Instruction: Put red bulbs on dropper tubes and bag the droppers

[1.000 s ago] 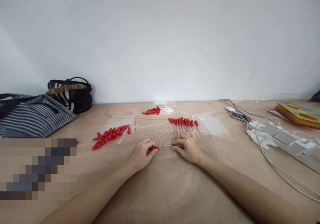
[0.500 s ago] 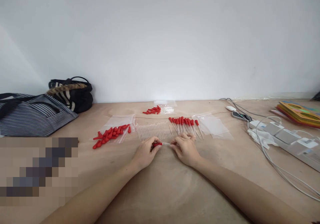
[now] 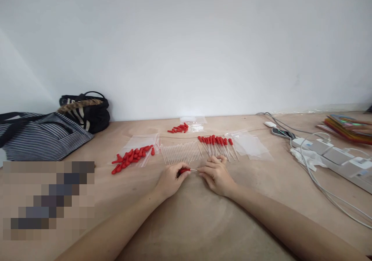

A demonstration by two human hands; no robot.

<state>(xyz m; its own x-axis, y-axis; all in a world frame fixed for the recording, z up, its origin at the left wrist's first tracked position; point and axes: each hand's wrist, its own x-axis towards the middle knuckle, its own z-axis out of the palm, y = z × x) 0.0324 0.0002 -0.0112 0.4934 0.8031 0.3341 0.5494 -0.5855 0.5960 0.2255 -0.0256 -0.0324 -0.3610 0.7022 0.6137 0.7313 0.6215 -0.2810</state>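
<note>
Fitting a clear tube (image 3: 194, 170) into a red bulb (image 3: 185, 171) looks to be the step in hand, to judge by how the person lines the two up end to end, low over the counter (image 3: 186, 222). The left hand (image 3: 169, 178) pinches the bulb between thumb and fingers; the right hand (image 3: 218, 176), facing it at three o'clock, seems to grasp the tube, with a short clear length showing between the two. The next move likely calls for a steady, straight push along the tube, without bending so thin a stem. Beyond this pair, between eleven and twelve o'clock, bare tubes (image 3: 182, 153) lie side by side in a row; just past nine, loose red bulbs (image 3: 130, 159) lie heaped, partly on a plastic bag; between one and two, bulb-topped droppers (image 3: 213, 138) lie fanned out, seemingly finished. Farther off, near twelve, sits a smaller red cluster (image 3: 179, 128).

A pixelated patch (image 3: 48, 201) between eight and nine o'clock covers whatever is there. The fingers cover most of the bulb and much of the tube, so how deep the tube sits cannot be told. The bare tubes blend into the counter and resist counting. Between two and three, a coloured stack (image 3: 344, 126) is blurred; whatever overlaps it at the picture's edge is unclear.
</note>
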